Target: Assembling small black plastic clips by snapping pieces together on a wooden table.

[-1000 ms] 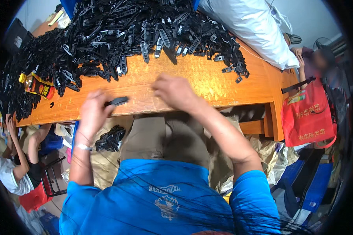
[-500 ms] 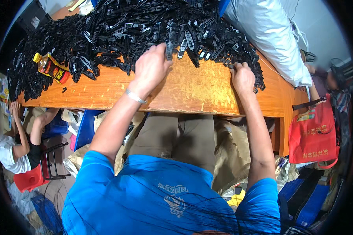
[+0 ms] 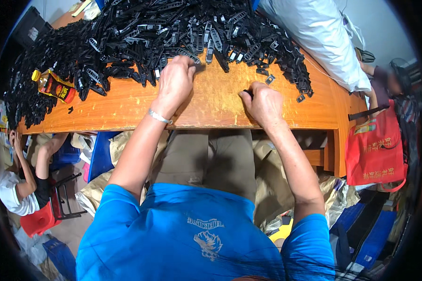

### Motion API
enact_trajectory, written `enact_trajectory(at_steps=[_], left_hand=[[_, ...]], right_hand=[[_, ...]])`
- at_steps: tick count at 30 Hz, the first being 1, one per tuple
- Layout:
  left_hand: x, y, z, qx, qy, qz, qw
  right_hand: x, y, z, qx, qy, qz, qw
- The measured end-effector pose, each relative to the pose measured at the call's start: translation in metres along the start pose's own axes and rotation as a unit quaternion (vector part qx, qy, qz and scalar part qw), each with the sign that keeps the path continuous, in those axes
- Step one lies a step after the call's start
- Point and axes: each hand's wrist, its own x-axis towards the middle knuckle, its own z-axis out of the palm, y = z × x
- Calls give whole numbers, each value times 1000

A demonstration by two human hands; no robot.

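A large heap of black plastic parts [image 3: 140, 37] covers the far half of an orange wooden table [image 3: 211, 110]. My left hand [image 3: 176, 79] rests at the heap's near edge, its fingers curled over black parts there. My right hand [image 3: 266, 104] lies on bare wood to the right, closed, with a small black plastic part [image 3: 247, 93] showing at its thumb. A few loose black parts [image 3: 269, 78] lie just beyond the right hand. A thin bracelet sits on my left wrist.
A bottle with a yellow cap [image 3: 51, 85] lies on the table's left side. A big white sack [image 3: 314, 37] rests at the far right. A red bag [image 3: 375, 150] hangs off the table's right end. Another person [image 3: 14, 192] sits low at the left by a red stool.
Both hands went from the table's near edge up into the heap. The right hand has since drawn back left onto bare wood with a small part; the left stays at the heap's edge.
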Motion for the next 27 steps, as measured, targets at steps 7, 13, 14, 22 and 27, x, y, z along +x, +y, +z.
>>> enact_trajectory(at_steps=[7,13,14,22,27], left_hand=[[-24,0,-5,-38,-46,6,998],[-4,-14,-15,-103,-160,-19,981],[-1,-16,-15,-107,-146,-11,983],[-27,-3,-19,-20,-1,116,993],[-37,-3,-14,-4,-34,119,992]], right_hand=[[8,-33,9,7,-45,39,998],[10,-22,-6,119,-63,38,990],[10,-16,-7,118,-64,36,990],[3,-12,-14,177,-71,-165,968],[10,-10,-5,171,-88,-161,968]])
